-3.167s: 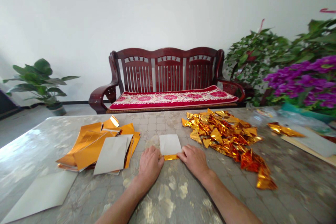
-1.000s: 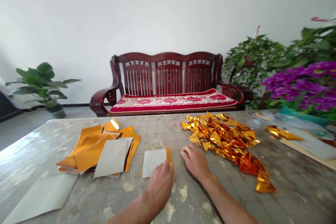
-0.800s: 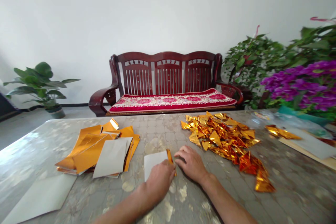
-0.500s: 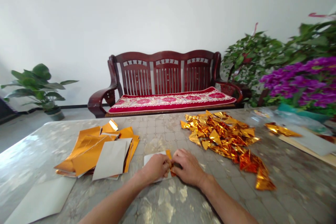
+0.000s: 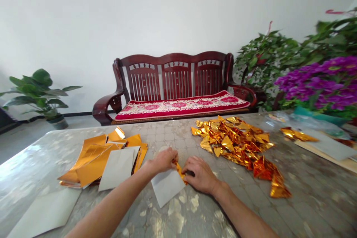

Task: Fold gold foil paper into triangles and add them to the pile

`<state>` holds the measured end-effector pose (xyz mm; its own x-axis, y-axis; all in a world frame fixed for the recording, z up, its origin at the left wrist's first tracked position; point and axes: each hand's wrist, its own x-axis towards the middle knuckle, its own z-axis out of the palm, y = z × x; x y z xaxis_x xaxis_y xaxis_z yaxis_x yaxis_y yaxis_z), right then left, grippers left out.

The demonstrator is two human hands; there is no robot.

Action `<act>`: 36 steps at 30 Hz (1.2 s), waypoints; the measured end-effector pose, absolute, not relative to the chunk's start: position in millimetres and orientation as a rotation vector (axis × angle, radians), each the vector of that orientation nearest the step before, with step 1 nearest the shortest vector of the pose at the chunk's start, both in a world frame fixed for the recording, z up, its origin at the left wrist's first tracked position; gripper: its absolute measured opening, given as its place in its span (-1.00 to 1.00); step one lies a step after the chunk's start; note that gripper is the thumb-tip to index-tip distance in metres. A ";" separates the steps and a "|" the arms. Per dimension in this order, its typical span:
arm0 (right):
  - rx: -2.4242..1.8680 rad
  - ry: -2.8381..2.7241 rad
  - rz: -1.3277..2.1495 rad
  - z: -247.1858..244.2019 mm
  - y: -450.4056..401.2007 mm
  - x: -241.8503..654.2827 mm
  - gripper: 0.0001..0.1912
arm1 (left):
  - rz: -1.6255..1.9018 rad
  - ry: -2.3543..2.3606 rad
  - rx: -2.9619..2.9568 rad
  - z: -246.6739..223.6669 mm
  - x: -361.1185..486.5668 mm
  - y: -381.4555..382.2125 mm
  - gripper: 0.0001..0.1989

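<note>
- The left hand [image 5: 163, 160] and the right hand [image 5: 199, 175] are shown close together at the near middle of a mottled grey table top [image 5: 228, 214], with the forearms entering from the lower edge of the view.
- A narrow gold foil strip [image 5: 179, 171] is held between the hands, slanting along the upper right edge of a pale grey sheet [image 5: 166, 187]. Whether the strip is a folded edge of the sheet cannot be told.
- The sheet is tilted on the table, with one corner directed toward the person.
- The left thumb and fingers are brought together on the upper end of the strip. The right fingers [image 5: 187, 167] are pressed against its lower part, but a firm clamp cannot be confirmed.
- To the left, a stack of flat gold foil sheets [image 5: 93, 160] is partly covered by a grey paper sheet [image 5: 115, 169]. A separate grey sheet [image 5: 46, 212] is laid near the table's left corner.
- To the right, a heap of folded gold foil triangles [image 5: 234, 143] is placed just beyond the right hand.
- Further right, loose gold pieces [image 5: 298, 134] are seen beside a wooden board [image 5: 329, 160].
- Behind the table, a dark red wooden bench [image 5: 173, 76] with a red floral cushion [image 5: 181, 106] is flanked by potted plants [image 5: 33, 95] and purple flowers [image 5: 315, 85].
</note>
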<state>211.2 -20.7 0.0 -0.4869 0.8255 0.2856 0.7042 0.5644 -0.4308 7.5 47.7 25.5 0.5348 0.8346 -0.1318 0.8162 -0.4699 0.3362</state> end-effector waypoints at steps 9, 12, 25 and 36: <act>-1.282 -2.317 0.253 -1.2 -18.9 215.8 -0.85 | 0.096 1.309 2.262 36.7 -2.0 38.5 -0.91; -1.232 -2.250 0.179 -2.9 -16.1 217.0 -0.93 | 0.243 1.341 2.280 41.4 -2.1 29.5 -0.95; -1.148 -2.020 -0.411 7.2 -15.9 235.1 -0.80 | 1.119 1.258 2.939 10.3 3.4 -3.9 -0.77; -1.329 -2.405 -0.034 8.7 -15.7 227.7 -0.87 | 0.519 1.347 2.662 2.7 -2.0 -2.1 -0.73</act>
